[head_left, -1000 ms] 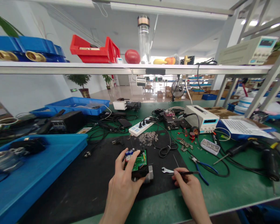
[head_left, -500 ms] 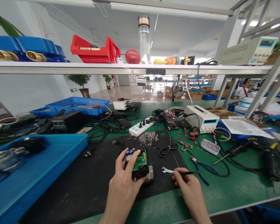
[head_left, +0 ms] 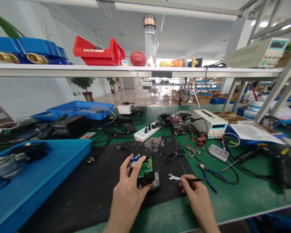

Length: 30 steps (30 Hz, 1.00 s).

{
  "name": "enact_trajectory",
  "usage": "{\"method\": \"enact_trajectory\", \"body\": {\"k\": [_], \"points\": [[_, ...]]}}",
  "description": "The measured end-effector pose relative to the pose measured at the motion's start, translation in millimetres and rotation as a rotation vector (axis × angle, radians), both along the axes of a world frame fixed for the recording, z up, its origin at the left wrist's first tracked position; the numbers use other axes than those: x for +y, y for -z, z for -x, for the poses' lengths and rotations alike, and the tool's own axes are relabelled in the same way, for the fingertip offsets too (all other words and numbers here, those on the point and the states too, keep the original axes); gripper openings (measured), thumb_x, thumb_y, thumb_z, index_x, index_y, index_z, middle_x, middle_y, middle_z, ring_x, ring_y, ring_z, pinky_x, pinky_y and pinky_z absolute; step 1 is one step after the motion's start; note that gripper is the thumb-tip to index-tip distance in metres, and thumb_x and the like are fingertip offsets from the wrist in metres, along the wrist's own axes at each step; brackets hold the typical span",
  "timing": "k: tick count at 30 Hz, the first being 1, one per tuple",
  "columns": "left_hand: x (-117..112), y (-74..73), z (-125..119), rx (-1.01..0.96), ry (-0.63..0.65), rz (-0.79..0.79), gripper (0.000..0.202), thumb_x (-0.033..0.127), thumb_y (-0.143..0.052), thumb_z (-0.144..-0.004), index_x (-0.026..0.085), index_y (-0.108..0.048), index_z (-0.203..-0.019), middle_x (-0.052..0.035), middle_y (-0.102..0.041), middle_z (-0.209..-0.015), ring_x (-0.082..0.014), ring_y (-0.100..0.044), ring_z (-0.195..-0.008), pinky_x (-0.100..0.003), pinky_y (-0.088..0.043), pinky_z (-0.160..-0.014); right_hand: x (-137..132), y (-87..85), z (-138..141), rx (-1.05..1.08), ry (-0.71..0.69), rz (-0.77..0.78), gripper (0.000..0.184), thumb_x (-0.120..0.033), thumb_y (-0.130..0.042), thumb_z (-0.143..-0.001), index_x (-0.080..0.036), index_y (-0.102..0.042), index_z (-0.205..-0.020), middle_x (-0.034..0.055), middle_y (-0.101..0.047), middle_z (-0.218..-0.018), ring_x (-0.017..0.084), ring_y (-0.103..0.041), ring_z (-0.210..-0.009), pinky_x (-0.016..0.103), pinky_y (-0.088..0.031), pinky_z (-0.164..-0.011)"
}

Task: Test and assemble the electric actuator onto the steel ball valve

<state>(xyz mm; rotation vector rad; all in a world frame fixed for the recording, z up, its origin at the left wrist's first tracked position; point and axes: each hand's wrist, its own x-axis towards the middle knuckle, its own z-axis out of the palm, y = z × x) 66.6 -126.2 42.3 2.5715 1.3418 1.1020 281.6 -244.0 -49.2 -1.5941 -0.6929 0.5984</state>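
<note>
My left hand (head_left: 132,184) is wrapped over a black-housed device with an exposed green circuit board (head_left: 146,166). Its fingers curl round the housing, which rests on the black mat. Blue capacitors show between the fingers, and a grey metal threaded fitting (head_left: 156,181) juts from the device's right side. Black tweezers (head_left: 196,179) are pinched in my right hand (head_left: 195,192), low over the mat's right edge. A small open-ended wrench (head_left: 174,177) lies by the right fingertips; its handle end is hidden there. Blue-handled pliers (head_left: 212,176) lie just right of this hand.
A blue tray (head_left: 70,152) with metal parts stands at left. Beyond the device are loose washers (head_left: 154,143) and a white power strip (head_left: 146,132). A dish of small parts (head_left: 218,152), a soldering iron (head_left: 244,156) and a bench power supply (head_left: 210,124) are at right. A shelf (head_left: 126,69) spans overhead.
</note>
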Motion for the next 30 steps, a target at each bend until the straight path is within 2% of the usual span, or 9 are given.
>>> {"method": "enact_trajectory", "body": {"k": [19,30], "points": [[0.3,-0.2,0.2,0.001,-0.002,-0.01,0.072,0.027,-0.081,-0.08,0.041,-0.05,-0.143,-0.0063,-0.037,-0.16,-0.0291,-0.071,-0.116,-0.032,-0.067,-0.069,0.3,-2.0,0.0,0.033,0.019,-0.001,0.051,-0.064,-0.068,-0.085,-0.017,-0.071,-0.105,0.0093,-0.078,-0.084,0.024,-0.072,-0.074,0.033,-0.057,-0.07],[-0.9,0.7,0.5,0.001,-0.01,0.013,0.075,0.028,-0.084,-0.079,0.043,-0.049,-0.144,-0.005,-0.036,-0.16,-0.0299,-0.068,-0.121,-0.035,-0.067,-0.072,0.1,-2.6,0.1,0.029,0.019,-0.012,0.052,-0.064,-0.068,-0.084,-0.017,-0.072,-0.105,0.0096,-0.078,-0.083,0.025,-0.073,-0.074,0.034,-0.058,-0.07]]}}
